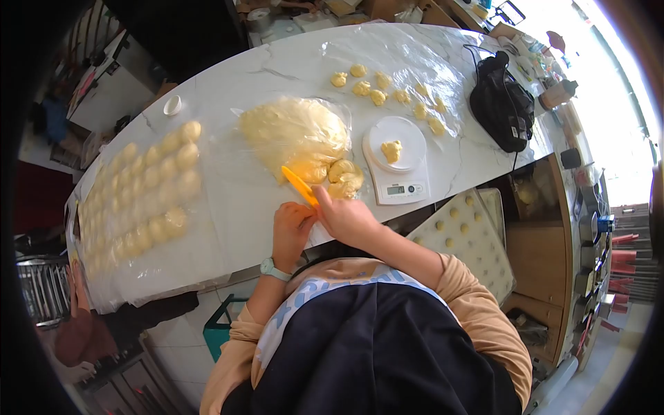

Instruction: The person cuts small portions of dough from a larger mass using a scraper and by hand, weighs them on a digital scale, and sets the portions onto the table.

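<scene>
My right hand is closed around an orange plastic scraper, tilted over the near edge of the dough. Close against it, my left hand has its fingers bent together by the scraper's lower end; what they pinch is hidden. A large mass of yellow dough lies under clear plastic film just beyond both hands. A smaller cut lump of dough sits at its right corner. Right of that stands a white digital scale with a small dough piece on its round plate.
Rows of dough balls lie under plastic on the left. Several small filling-like lumps rest on film at the back. A black bag-like object is at the right, a tray below the table edge. Someone's arm shows far left.
</scene>
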`<state>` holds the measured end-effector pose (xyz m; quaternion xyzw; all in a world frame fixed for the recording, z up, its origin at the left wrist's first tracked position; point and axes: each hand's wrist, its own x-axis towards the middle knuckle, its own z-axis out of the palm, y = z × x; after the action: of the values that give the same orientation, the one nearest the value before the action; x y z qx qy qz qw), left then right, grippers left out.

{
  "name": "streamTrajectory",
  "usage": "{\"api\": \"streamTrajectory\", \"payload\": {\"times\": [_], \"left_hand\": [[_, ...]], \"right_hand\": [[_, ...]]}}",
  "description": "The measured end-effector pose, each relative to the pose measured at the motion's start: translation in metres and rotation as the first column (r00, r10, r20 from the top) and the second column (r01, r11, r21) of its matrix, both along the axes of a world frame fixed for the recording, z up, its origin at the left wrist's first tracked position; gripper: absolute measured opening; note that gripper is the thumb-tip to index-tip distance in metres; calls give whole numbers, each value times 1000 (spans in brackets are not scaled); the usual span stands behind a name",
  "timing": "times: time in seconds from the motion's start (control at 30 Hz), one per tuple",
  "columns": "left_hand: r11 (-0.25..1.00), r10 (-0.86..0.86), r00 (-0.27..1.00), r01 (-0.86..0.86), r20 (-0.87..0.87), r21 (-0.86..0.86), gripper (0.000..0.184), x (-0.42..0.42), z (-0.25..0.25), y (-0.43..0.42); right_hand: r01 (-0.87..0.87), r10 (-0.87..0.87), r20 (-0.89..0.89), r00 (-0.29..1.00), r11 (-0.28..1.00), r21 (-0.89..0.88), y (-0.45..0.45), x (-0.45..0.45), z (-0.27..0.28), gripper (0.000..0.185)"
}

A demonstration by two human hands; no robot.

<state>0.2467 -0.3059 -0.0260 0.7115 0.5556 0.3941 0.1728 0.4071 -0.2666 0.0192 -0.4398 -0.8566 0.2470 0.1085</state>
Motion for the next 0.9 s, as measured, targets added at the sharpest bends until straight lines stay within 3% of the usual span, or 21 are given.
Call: {"api": "streamTrajectory", "payload": {"times": [0.03,0.13,0.17,0.23,0.27,0.3,0.43,0.53,0.63,0.67,0.77,0.8,0.9], "left_hand": [[1000,-5,1000,5,-4,8,10,-1,2,0],[966,171,938,-99,301,-241,6,3,7,-4],[975,146,925,-74,352,-209,7,6,11,2],[986,96,889,-23,448,-165,10,16,22,17],[989,-6,931,60,364,-138,17,19,28,29],[974,-64,902,150,428,-169,20,28,31,41],[897,-226,704,420,673,-138,28,90,42,97],[862,-196,652,471,732,-188,29,109,24,115],[943,-273,896,322,351,-87,27,94,31,109],[967,-252,926,248,282,51,25,91,28,105],[972,-220,955,231,198,-35,24,72,31,82],[948,-236,961,261,145,-183,28,68,32,74],[914,-338,875,392,-347,100,35,66,21,60]], "right_hand": [[54,-53,-58,997,998,17,-9,4,-16,33],[221,-190,-282,940,972,81,-28,29,-40,35],[297,-254,-405,878,954,47,-26,40,-38,34],[432,-379,-612,694,900,-67,-34,61,-29,31],[527,-464,-687,559,839,-138,-34,66,-16,30],[607,-526,-748,404,766,-211,-31,72,-3,28],[693,-594,-766,247,660,-289,-30,106,17,24],[758,-589,-786,189,596,-265,-40,122,24,26],[803,-617,-779,109,516,-297,-58,138,24,29],[826,-649,-756,86,471,-310,-64,142,23,28],[846,-669,-743,17,405,-346,-76,152,19,27],[846,-667,-745,-3,395,-357,-79,154,18,27],[857,-683,-730,5,379,-349,-82,156,21,27]]}}
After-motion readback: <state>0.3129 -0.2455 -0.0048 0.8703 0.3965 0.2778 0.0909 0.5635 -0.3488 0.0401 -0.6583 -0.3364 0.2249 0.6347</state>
